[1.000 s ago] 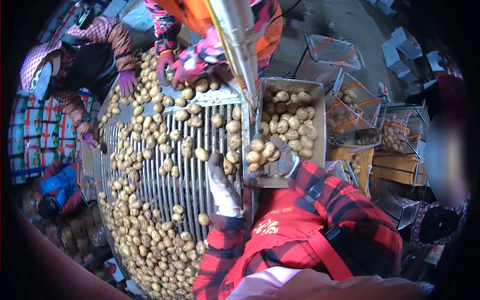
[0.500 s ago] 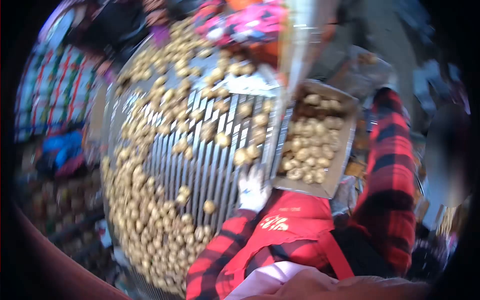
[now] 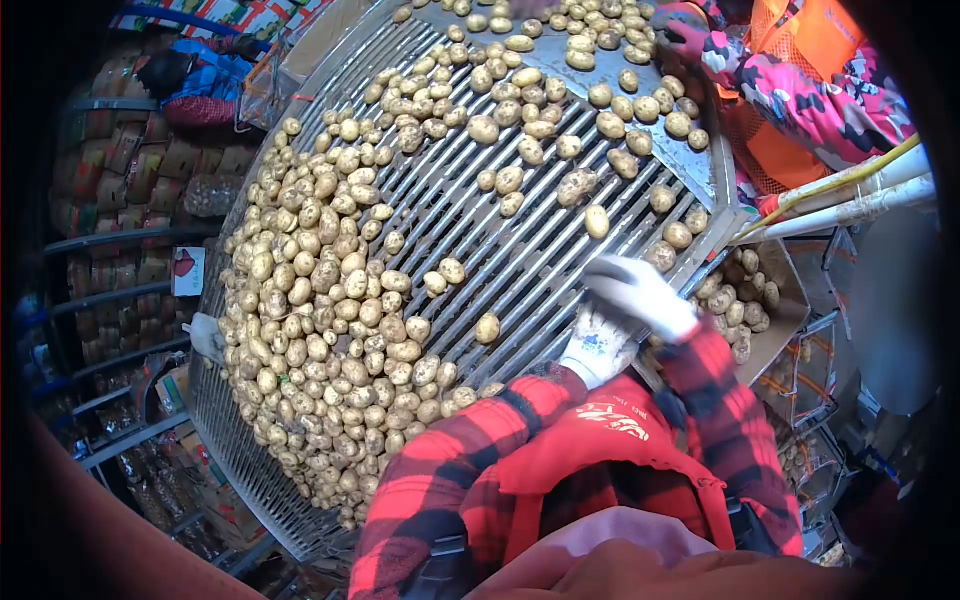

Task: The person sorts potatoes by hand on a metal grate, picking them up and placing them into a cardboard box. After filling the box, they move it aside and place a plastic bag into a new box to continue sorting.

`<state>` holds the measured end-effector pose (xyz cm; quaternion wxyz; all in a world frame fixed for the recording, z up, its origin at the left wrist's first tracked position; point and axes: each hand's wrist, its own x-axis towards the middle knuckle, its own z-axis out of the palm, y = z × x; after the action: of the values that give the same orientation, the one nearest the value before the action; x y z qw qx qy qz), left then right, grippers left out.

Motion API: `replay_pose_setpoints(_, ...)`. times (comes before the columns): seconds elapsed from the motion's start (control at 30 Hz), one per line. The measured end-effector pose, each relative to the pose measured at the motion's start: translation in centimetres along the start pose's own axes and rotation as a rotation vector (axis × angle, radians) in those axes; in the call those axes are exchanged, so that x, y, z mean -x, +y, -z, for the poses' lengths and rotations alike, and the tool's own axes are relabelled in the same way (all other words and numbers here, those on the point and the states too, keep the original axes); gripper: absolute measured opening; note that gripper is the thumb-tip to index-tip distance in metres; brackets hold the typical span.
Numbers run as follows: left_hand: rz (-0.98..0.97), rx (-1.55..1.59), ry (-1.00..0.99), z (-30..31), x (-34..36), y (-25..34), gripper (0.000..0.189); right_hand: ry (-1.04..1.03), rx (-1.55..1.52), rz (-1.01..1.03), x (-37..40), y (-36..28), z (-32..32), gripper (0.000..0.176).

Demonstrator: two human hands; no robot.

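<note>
My left hand, in a white glove with blue print on it, is over the near right edge of the slatted metal sorting table. Above it and overlapping its fingers comes my right hand, also white-gloved and smeared by motion. Whether either hand holds anything I cannot tell. A single potato lies on the slats just beyond my right hand. Others, such as the potato, rest along the right rim. A large heap of potatoes covers the left side of the slats.
A cardboard box with potatoes in it stands at the table's right edge. Light-coloured pipes jut in above it. Another person's camouflage sleeve is at the far right. Stacked goods and a person in blue are to the left.
The view has swung, so the table now lies more to the centre. My right hand has come in from the right side to meet my left at the table's edge.
</note>
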<state>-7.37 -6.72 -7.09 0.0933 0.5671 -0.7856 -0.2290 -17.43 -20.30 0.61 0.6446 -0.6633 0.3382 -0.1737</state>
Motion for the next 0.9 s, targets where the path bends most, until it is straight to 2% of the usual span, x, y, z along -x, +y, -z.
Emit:
replay_pose_setpoints(0.03, 0.082, -0.037, -0.163, 0.0, 0.2, 0.4, 0.058, -0.08, 0.041, -0.114, -3.0, -0.9, -1.9, 0.044)
replay_pose_setpoints(0.07, 0.071, 0.045, -0.256, -0.4, 0.5, -0.2, 0.059, 0.092, 0.448, 0.112, -6.1, -1.0, -4.4, 0.046)
replay_pose_setpoints(0.1, 0.06, 0.127, -0.349, -0.8, 0.6, -0.8, 0.06, 0.172, 0.626, 0.198, -9.6, 0.8, -6.4, 0.047)
replay_pose_setpoints(0.13, -0.016, -0.04, -0.554, 0.0, 0.2, -0.9, 0.062, 0.187, 0.777, 0.173, -12.6, 0.6, -7.8, 0.044)
replay_pose_setpoints(0.17, 0.016, 0.099, -0.271, 0.5, 2.2, -1.8, 0.063, 0.294, 0.858, 0.228, -14.9, 2.1, -9.2, 0.037)
replay_pose_setpoints(0.23, -0.003, 0.136, -0.318, 4.5, 3.9, -3.8, 0.061, 0.19, 1.092, 0.023, -18.4, 2.2, -10.3, 0.033)
replay_pose_setpoints(0.27, 0.043, 0.067, 0.031, 1.0, 6.1, -5.9, 0.052, 0.219, 1.042, 0.047, -19.1, 3.2, -10.2, 0.031)
replay_pose_setpoints(0.3, 0.022, 0.087, 0.261, 4.6, 7.1, -6.3, 0.034, 0.248, 0.993, 0.07, -19.0, 3.2, -9.7, 0.03)
replay_pose_setpoints(0.33, 0.072, 0.153, 0.282, 6.6, 6.9, -7.9, 0.027, 0.211, 0.869, 0.064, -18.5, 3.4, -8.6, 0.03)
replay_pose_setpoints(0.37, 0.194, 0.116, 0.28, 7.7, 7.5, -9.8, 0.03, 0.258, 0.719, 0.093, -17.5, 3.4, -7.8, 0.031)
replay_pose_setpoints(0.4, 0.12, 0.118, 0.527, 9.3, 6.6, -11.6, 0.023, 0.264, 0.521, 0.197, -16.8, 4.9, -7.1, 0.03)
replay_pose_setpoints(0.43, 0.165, 0.014, 0.613, 9.4, 6.2, -13.6, 0.026, 0.264, 0.319, 0.295, -16.1, 6.3, -6.7, 0.029)
replay_pose_setpoints(0.47, 0.223, -0.088, 0.667, 8.8, 5.3, -16.0, 0.032, 0.193, -0.124, -0.05, -13.6, 4.6, -6.4, 0.028)
replay_pose_setpoints(0.5, 0.314, -0.098, 0.614, 9.8, 3.1, -17.6, 0.042, 0.12, -0.567, -0.395, -10.6, 2.3, -6.5, 0.027)
replay_pose_setpoints(0.57, 0.428, -0.131, 0.565, 12.2, -2.0, -20.2, 0.059, 0.087, -0.997, -0.409, -7.2, 1.9, -7.1, 0.026)
replay_pose_setpoints(0.6, 0.441, -0.239, 0.566, 11.6, -4.5, -22.2, 0.066, 0.036, -1.06, -0.477, -5.4, 2.3, -7.2, 0.028)
replay_pose_setpoints(0.63, 0.374, -0.189, 0.558, 11.2, -6.4, -23.8, 0.063, 0.003, -1.125, -0.536, -3.5, 3.0, -7.1, 0.03)
replay_pose_setpoints(0.67, 0.395, -0.14, 0.463, 11.2, -7.3, -23.9, 0.056, -0.025, -1.188, -0.425, -1.8, 3.6, -7.6, 0.038)
replay_pose_setpoints(0.7, 0.415, -0.098, 0.366, 11.2, -8.1, -23.8, 0.05, -0.059, -1.004, -0.236, -0.3, 6.1, -8.1, 0.045)
replay_pose_setpoints(0.77, 0.439, 0.062, 0.441, 10.5, -7.7, -23.4, 0.037, -0.096, -1.375, -0.386, 0.7, 4.1, -6.4, 0.052)
replay_pose_setpoints(0.8, 0.375, 0.235, 0.554, 9.3, -6.6, -21.9, 0.037, -0.134, -1.413, -0.271, 1.4, 5.0, -6.2, 0.059)
replay_pose_setpoints(0.83, 0.317, 0.406, 0.66, 8.2, -4.7, -20.1, 0.037, -0.101, -1.367, -0.259, 1.8, 4.5, -5.9, 0.066)
replay_pose_setpoints(0.9, 0.529, 0.871, 0.573, 7.9, -2.1, -12.8, 0.036, -0.107, -1.308, -0.246, 2.2, 4.6, -5.3, 0.081)
